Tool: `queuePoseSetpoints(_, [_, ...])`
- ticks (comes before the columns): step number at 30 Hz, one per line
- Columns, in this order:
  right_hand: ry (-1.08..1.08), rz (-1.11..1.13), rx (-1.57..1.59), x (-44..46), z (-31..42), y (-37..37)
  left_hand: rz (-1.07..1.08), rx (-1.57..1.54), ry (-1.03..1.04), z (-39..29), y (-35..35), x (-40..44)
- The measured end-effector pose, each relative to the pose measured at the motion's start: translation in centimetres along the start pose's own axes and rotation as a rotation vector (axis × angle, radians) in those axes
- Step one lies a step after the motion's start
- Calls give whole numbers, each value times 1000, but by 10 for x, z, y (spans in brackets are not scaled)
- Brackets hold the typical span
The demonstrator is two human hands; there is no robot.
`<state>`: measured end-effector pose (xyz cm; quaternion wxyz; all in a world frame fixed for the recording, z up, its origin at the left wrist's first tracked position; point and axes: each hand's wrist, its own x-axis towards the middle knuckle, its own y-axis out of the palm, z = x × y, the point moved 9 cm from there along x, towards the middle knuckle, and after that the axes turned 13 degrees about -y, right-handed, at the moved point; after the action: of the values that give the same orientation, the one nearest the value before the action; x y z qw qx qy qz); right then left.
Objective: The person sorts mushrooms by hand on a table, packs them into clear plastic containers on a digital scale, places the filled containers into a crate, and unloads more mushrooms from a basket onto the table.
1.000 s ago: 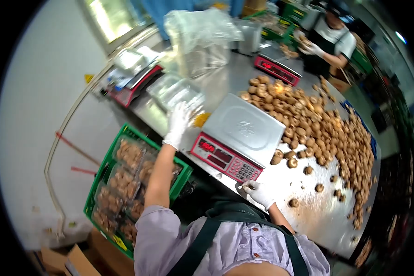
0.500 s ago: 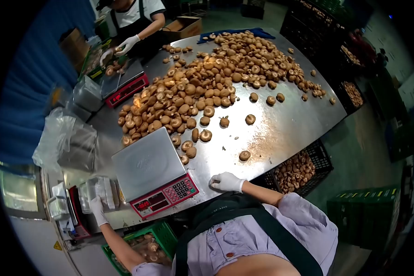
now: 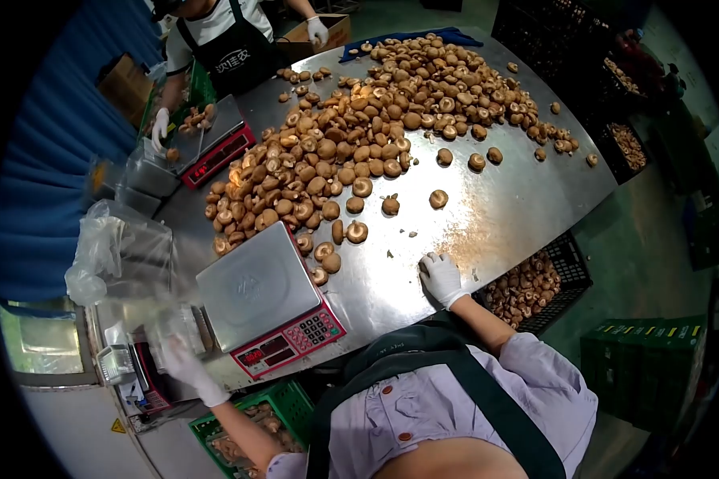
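Note:
My right hand [image 3: 442,279], in a white glove, is down on the steel table with its fingers curled over a shiitake mushroom, which the hand almost wholly hides. Blurred by motion, my left hand [image 3: 185,369] is at the table's left front edge, gripping a clear plastic tray [image 3: 172,326] that is smeared too. Between the hands stands a red digital scale [image 3: 256,287] with a bare metal pan. Beyond it spreads a big heap of shiitake mushrooms [image 3: 327,152], and a few single ones, such as a mushroom [image 3: 438,199], lie apart in front.
Across the table a co-worker [image 3: 232,56] in a dark apron stands by a second scale [image 3: 216,156]. Plastic bags [image 3: 108,251] lie at the left. Below the table's front edge are a green crate [image 3: 291,403] and a black crate [image 3: 567,275], both holding mushrooms.
My right hand has moved right and forward onto the lone mushroom. My left hand has shifted slightly right, with the tray moving. The co-worker's hands have spread apart.

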<state>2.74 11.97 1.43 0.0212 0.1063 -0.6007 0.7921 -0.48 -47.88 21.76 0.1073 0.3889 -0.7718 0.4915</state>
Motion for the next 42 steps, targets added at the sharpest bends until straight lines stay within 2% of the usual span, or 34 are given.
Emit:
queuePoseSetpoints(1, [49,7,76,1,-8,2,-19,2,174,-30,16,-30])
queuePoseSetpoints(2, [97,12,152,4,-17,4,112,-7,180,-40,36,-56])
queuePoseSetpoints(3, [148,91,228,9,-22,-3,185,143,230,-37,57,-81])
queuePoseSetpoints(4, [147,85,231,15,-29,-4,318,198,376,-51,69,-104])
queuePoseSetpoints(5, [312,14,395,13,-53,-1,318,61,467,-70,71,-120])
queuePoseSetpoints(6, [477,-52,558,8,-77,5,315,61,467,-80,70,-127])
queuePoseSetpoints(8, [621,-233,669,15,-115,6,440,82,338,-90,70,-131])
queuePoseSetpoints(9, [621,-307,672,23,-132,8,555,135,279,-94,75,-133])
queuePoseSetpoints(10, [620,-385,676,31,-151,17,548,134,277,-113,71,-135])
queuePoseSetpoints(12, [630,-374,705,51,-174,35,328,76,351,-169,52,-141])
queuePoseSetpoints(14, [573,-287,799,79,-162,19,399,-190,260,-198,65,-157])
queuePoseSetpoints(15, [555,-256,794,92,-159,18,502,-376,74,-210,81,-165])
queuePoseSetpoints(17, [478,-254,774,119,-159,21,886,-755,-587,-219,146,-213])
queuePoseSetpoints(18, [470,-244,778,131,-162,28,982,-803,-544,-231,175,-231])
queuePoseSetpoints(19, [458,-225,885,144,-164,38,1063,-798,-626,-233,207,-250])
queuePoseSetpoints(22, [393,-143,1066,183,-149,29,1132,-883,-1213,-226,276,-284])
queuePoseSetpoints(23, [381,-87,1048,197,-150,32,1119,-881,-1215,-234,288,-278])
queuePoseSetpoints(25, [367,-26,1034,216,-155,42,1044,-838,-1447,-238,307,-277])
queuePoseSetpoints(27, [110,-131,931,241,-147,29,1034,-913,-1445,-249,330,-270])
queuePoseSetpoints(28, [108,-126,939,247,-147,31,1033,-992,-1442,-254,342,-265])
queuePoseSetpoints(29, [108,-69,1094,251,-144,39,1110,-1071,-1430,-264,358,-261])
queuePoseSetpoints(30, [107,-10,1248,255,-138,41,1101,-1066,-1437,-272,366,-252])
queuePoseSetpoints(31, [37,-16,1203,262,-128,31,1134,-1163,-1563,-286,375,-249])
queuePoseSetpoints(32, [19,96,1216,265,-114,32,1165,-1263,-1689,-300,384,-248])
queuePoseSetpoints(34, [-40,203,1270,276,-84,36,1163,-1399,-1569,-319,406,-225])
queuePoseSetpoints(38, [-184,208,1200,298,-59,44,1171,-1391,-1735,-325,428,-219])
queuePoseSetpoints(42, [-248,273,1133,306,-46,38,1219,-1353,-1604,-344,412,-208])
